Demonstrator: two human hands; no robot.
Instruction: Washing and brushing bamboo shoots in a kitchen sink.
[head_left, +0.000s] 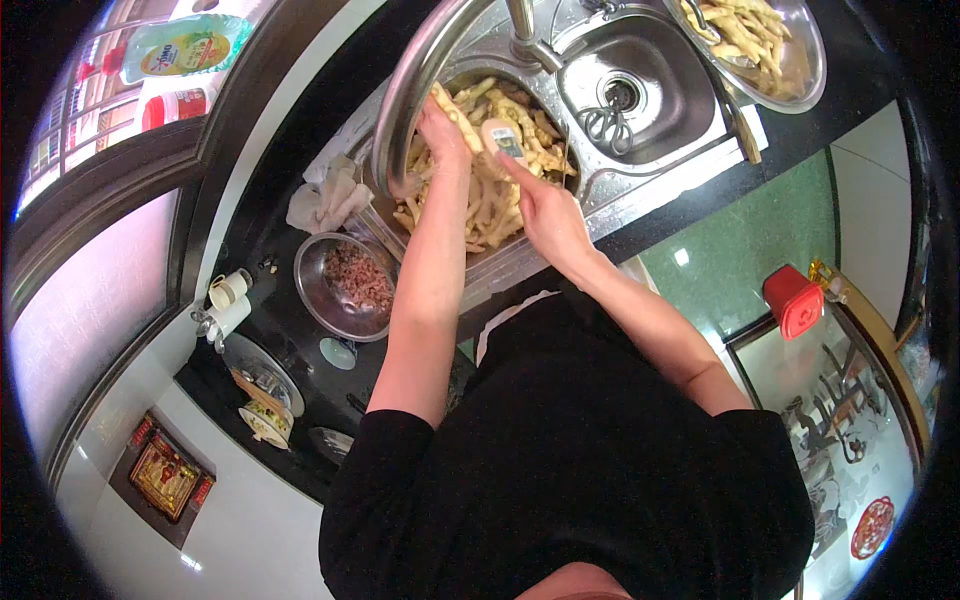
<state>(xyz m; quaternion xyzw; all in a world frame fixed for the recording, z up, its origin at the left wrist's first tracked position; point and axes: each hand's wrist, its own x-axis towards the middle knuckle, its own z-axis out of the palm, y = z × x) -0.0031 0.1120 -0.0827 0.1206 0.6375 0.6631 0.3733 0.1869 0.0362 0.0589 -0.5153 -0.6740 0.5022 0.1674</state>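
Observation:
Over the left sink basin, my left hand grips a long, knobbly pale-yellow root that looks like ginger. My right hand holds a pale pink oval tool, probably a scrubbing brush, against or close beside the root. Its back bears a label, and my index finger stretches along it. Bristles are hidden. Below both hands, the left sink basin is heaped with similar roots, some with brownish patches. A wide curved steel rim arches beside my left hand.
Scissors lie in the right basin below the faucet. A bowl of roots stands beyond, near a wooden-handled tool. Leftward are a crumpled cloth, a steel bowl with reddish bits and a small dish.

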